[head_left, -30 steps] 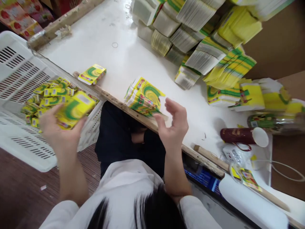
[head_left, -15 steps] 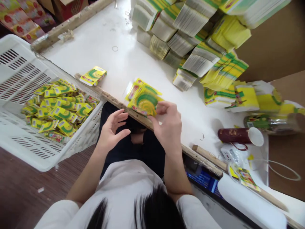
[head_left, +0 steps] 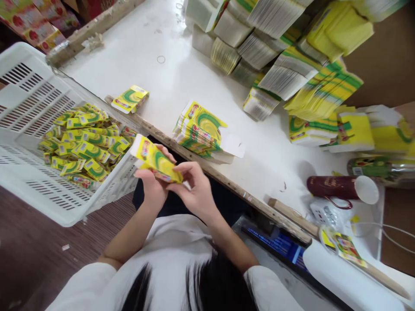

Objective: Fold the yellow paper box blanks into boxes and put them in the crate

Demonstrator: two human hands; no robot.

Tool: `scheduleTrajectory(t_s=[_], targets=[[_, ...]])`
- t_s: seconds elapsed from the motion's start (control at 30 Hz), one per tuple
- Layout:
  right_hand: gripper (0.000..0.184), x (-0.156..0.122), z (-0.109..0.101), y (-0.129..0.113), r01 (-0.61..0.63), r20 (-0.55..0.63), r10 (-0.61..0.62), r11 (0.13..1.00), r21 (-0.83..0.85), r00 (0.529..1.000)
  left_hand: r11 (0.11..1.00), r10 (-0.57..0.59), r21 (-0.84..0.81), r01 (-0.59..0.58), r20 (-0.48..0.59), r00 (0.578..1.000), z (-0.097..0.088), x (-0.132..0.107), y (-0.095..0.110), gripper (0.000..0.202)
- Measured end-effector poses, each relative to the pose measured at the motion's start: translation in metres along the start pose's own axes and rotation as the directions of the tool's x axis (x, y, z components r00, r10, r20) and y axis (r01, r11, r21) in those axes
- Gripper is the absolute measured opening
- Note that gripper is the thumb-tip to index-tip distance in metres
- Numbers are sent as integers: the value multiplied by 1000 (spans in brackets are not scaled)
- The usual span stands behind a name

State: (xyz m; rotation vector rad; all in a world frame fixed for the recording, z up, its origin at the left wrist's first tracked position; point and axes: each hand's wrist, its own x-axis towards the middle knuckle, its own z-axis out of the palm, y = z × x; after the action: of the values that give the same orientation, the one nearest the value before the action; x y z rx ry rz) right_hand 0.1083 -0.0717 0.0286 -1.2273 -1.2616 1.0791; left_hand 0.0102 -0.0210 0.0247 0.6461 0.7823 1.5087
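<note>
A yellow-and-green carton (head_left: 158, 162) is held between my two hands, tilted, above my lap and just off the table's front edge. My left hand (head_left: 154, 190) grips its near and lower side, thumb toward the white end. At the carton's right end, the fingers of my right hand (head_left: 194, 190) pinch it. A stack of flat cartons (head_left: 201, 129) of the same print lies on the white table in front of my hands, with white flaps sticking out to its right. Farther left, a single filled-out carton (head_left: 131, 99) rests at the table edge.
A white plastic basket (head_left: 81, 214) holding several small yellow packets (head_left: 92, 151) stands at the left. Bundles of flat cartons (head_left: 279, 73) are piled at the back right. A maroon mug (head_left: 333, 187) lies on its side at the right, by a wooden strip (head_left: 293, 216).
My right hand has brought a carton left and toward me, away from the stack. My left hand has closed on it too. The view has shifted slightly.
</note>
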Motion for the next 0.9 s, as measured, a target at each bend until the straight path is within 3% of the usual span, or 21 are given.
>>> scheduleTrajectory(t_s=[0.1, 0.2, 0.3, 0.37, 0.4, 0.43, 0.5, 0.57, 0.63, 0.7, 0.73, 0.8, 0.9], targets=[[18, 2, -12, 3, 47, -84, -46, 999, 11, 995, 988, -10, 154, 9, 4, 1000, -18, -8, -10, 50], [12, 0, -29, -4, 175, -85, -188, 974, -145, 978, 955, 5, 296, 0, -15, 1000, -34, -9, -7, 26], [21, -4, -49, -15, 272, -29, -310, 871, -409, 950, 930, 131, 338, -145, 63, 989, -42, -4, 16, 36], [27, -7, -59, -22, 325, 46, -368, 748, -579, 929, 859, 266, 400, -321, 187, 946, -43, -2, 36, 58], [29, -8, -63, -25, 362, 101, -390, 687, -631, 915, 797, 256, 473, -377, 301, 919, -42, -3, 44, 72], [30, -10, -64, -28, 406, 163, -405, 640, -653, 900, 720, 170, 560, -409, 429, 887, -40, -5, 49, 85], [32, -11, -62, -29, 474, 246, -424, 605, -639, 872, 553, -144, 721, -418, 577, 804, -35, -10, 51, 94], [33, -12, -56, -27, 449, 156, -460, 642, -622, 874, 444, -331, 808, -388, 550, 767, -29, -17, 42, 76], [51, -12, -46, -21, 314, -111, -457, 748, -586, 883, 403, -318, 836, -374, 511, 799, -25, -24, 29, 63], [70, -13, -35, -14, 173, -314, -327, 886, -431, 891, 388, -228, 828, -406, 513, 828, -24, -28, 18, 66], [69, -13, -31, -11, 117, -318, -223, 940, -321, 921, 389, -195, 812, -435, 534, 823, -24, -30, 14, 70], [59, -14, -25, -9, 13, -162, -32, 993, -121, 986, 402, -165, 776, -486, 584, 795, -25, -32, 10, 78], [48, -12, -26, -9, -103, 26, 102, 995, 19, 994, 401, -165, 740, -540, 639, 752, -28, -32, 9, 85]])
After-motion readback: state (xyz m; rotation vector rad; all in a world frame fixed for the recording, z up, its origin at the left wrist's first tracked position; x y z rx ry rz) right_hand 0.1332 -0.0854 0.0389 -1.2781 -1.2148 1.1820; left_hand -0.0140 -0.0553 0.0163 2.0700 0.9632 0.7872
